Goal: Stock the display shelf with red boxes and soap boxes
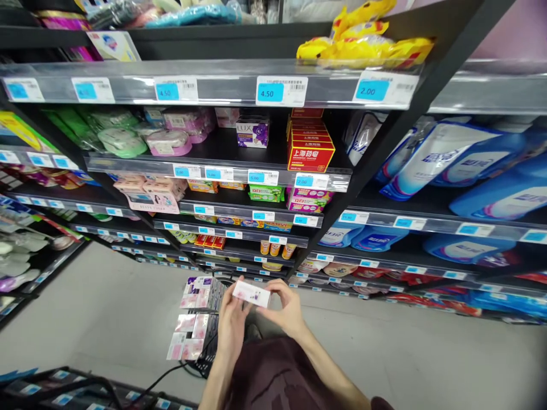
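Note:
A small white and pink soap box point(251, 294) is held between my two hands, low in front of my body. My left hand point(232, 319) grips its left end, fingers closed on it. The right end is pinched between the thumb and fingers of my right hand point(285, 307). Just left of my hands, a black basket point(205, 360) on the floor carries stacked boxes point(192, 327) in white, pink and purple. Ahead on the shelf stand a purple and white LUX soap box point(253, 132) and a row of red and yellow soap boxes point(311, 149).
Shelf edges with price tags point(282, 91) run across the front. Wrapped pink and green soaps point(168, 142) lie on the left of the middle shelf. Blue detergent bottles point(504, 188) fill the right bay. A black cable point(160, 378) trails beside the basket over the grey floor point(115, 307).

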Tool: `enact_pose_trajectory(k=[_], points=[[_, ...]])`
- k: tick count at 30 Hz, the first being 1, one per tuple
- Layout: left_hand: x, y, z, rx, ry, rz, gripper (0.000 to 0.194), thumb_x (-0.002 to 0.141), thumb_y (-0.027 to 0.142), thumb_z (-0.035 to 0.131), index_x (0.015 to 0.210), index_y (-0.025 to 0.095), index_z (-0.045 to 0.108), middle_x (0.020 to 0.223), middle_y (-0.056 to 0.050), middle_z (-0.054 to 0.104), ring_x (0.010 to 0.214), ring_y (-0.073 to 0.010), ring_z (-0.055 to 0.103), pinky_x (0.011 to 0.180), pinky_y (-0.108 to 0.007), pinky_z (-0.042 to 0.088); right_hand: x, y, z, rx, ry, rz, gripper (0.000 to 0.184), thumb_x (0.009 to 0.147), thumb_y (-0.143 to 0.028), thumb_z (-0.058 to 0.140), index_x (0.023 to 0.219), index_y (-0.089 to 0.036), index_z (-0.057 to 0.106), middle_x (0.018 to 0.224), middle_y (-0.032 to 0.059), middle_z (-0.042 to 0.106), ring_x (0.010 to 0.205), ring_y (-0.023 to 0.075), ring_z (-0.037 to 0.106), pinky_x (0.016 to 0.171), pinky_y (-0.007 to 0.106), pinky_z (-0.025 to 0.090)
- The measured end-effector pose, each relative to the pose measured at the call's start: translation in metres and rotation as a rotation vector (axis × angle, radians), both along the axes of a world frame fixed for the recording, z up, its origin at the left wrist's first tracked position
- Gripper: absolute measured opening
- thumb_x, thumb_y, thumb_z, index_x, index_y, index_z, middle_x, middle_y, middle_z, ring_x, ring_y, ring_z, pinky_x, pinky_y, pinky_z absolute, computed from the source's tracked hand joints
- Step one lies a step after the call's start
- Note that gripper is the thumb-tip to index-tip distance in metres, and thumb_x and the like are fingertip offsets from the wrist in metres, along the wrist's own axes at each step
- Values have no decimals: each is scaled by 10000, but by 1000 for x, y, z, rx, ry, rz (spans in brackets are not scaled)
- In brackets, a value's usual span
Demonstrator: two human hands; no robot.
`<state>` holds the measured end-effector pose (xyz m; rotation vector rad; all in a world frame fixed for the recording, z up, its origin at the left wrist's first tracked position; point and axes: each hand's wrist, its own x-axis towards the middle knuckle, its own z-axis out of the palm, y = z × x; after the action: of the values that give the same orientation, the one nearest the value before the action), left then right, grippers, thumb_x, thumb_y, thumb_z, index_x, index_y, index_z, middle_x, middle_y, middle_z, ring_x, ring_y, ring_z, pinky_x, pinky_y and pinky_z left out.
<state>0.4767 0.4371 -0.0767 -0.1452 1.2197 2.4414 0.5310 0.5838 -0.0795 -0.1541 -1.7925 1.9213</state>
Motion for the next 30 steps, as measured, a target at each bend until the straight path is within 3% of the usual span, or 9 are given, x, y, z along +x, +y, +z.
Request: enact_pose_trajectory(k=[3, 8, 11, 15, 18, 20, 22, 26, 30], points=[[4, -1, 3, 120, -30, -88, 421, 902, 393, 628, 1302, 258, 632, 1530, -111, 453, 1381, -363, 443, 1027, -499, 487, 7, -4, 9, 185, 34, 15, 387, 633, -174, 903, 956, -239, 700, 992, 56, 663, 923, 222, 616, 859, 359, 459], [12, -4, -2, 168, 40, -27, 442, 904, 321, 572, 1341, 256, 599, 1537, -107, 448, 1390, -360, 439, 1073, -537, 442, 13, -4, 11, 217, 60, 92, 376, 647, -103, 872, 953, -259, 718, 1004, 61, 680, 929, 240, 612, 871, 389, 464], [13, -7, -2, 99, 81, -16, 394, 916, 289, 592, 1310, 297, 603, 1563, -73, 414, 1398, -329, 432, 1067, -497, 454, 14, -1, 8, 197, 14, 77, 385, 664, -150, 884, 995, -258, 719, 1009, 65, 671, 939, 241, 611, 867, 380, 470], [13, -14, 0, -68, 153, -39, 367, 897, 327, 678, 1257, 275, 629, 1471, -99, 514, 1322, -303, 507, 987, -415, 510, 10, 3, 3, -79, -118, -30, 367, 744, -283, 849, 1075, -234, 699, 1011, 65, 647, 880, 205, 604, 805, 325, 490], [15, -15, 4, -156, 303, -113, 433, 849, 330, 742, 1258, 241, 629, 1517, -133, 460, 1334, -333, 493, 903, -368, 543, 8, 3, -2, -372, -254, -38, 308, 776, -420, 815, 962, -193, 722, 938, 55, 654, 818, 177, 590, 714, 270, 482], [17, -15, 6, -187, 415, -121, 447, 827, 319, 763, 1241, 218, 629, 1549, -141, 416, 1383, -336, 441, 984, -379, 502, 8, 0, -6, -565, -346, -33, 340, 744, -474, 829, 840, -173, 706, 825, 26, 629, 736, 145, 567, 633, 233, 458], [17, -14, 5, -208, 464, -110, 438, 813, 319, 778, 1209, 204, 627, 1475, -143, 494, 1367, -313, 461, 1083, -397, 425, 10, -4, -10, -715, -439, -27, 393, 697, -497, 856, 775, -160, 669, 748, 4, 598, 651, 112, 540, 561, 207, 434], [16, -16, -4, -299, 438, -119, 443, 804, 368, 783, 1175, 198, 610, 1205, -105, 621, 1142, -259, 590, 973, -351, 481, 14, -11, -14, -782, -635, 127, 479, 706, -588, 804, 747, -156, 601, 555, -35, 502, 408, 68, 388, 344, 185, 255], [19, -18, -11, -355, 351, -85, 432, 813, 443, 758, 1128, 194, 598, 1049, -69, 602, 941, -211, 584, 747, -269, 501, 16, -12, -12, -791, -675, 228, 515, 691, -620, 773, 707, -183, 502, 462, -70, 430, 318, 39, 235, 289, 176, 151]])
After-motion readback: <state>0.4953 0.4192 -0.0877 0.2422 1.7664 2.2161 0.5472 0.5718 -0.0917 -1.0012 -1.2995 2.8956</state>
